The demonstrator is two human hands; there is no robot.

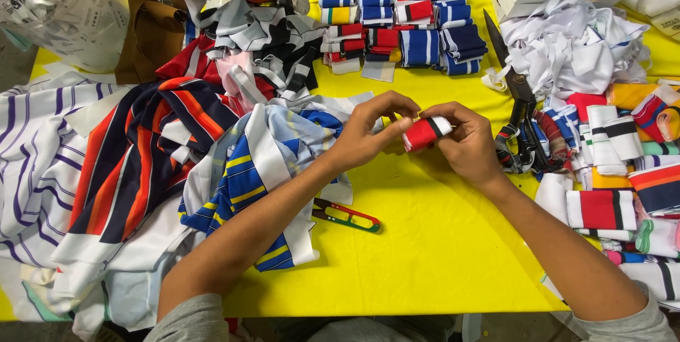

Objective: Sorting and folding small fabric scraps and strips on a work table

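Between my left hand (368, 133) and right hand (464, 145) I pinch a red, white and black band (423, 132) of soft ribbed knit cloth, matt. Under it the table (439, 243) looks smooth and matt yellow. Just right of the band, the shears (517, 112) are dark, dull metal. Below the band, the snips (347, 216) have glossy plastic grips. Left of it, the striped fabric (142, 151) looks smooth, slightly sheeny.
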